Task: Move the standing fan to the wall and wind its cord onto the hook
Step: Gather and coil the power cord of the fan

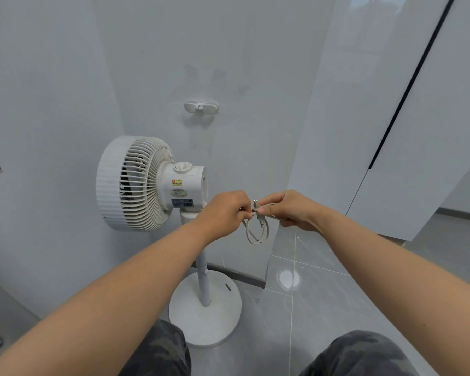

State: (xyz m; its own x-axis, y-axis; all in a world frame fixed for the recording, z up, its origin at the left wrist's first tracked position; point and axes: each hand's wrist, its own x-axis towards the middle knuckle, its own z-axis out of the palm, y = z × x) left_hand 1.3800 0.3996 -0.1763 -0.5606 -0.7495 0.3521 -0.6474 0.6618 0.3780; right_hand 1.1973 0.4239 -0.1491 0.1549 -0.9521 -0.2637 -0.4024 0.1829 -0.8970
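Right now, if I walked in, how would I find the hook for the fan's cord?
Look at the pale grey wall behind the white standing fan. Higher up, above the fan's head, sits a small white hook with two wing-like arms. It is the only thing sticking out of that wall.

Head-worn view, forward and downward.

Fan (185,188) stands on floor (337,294), close before wall (228,50). Fan head (136,183) turned left. Hook (201,106) on wall, above fan head, bit to right. Left hand (223,213) and right hand (291,210) side by side, right of fan head, below hook. Cord (257,233) pinched between both hands, loop hangs under them. Fan base (217,316) below hands.
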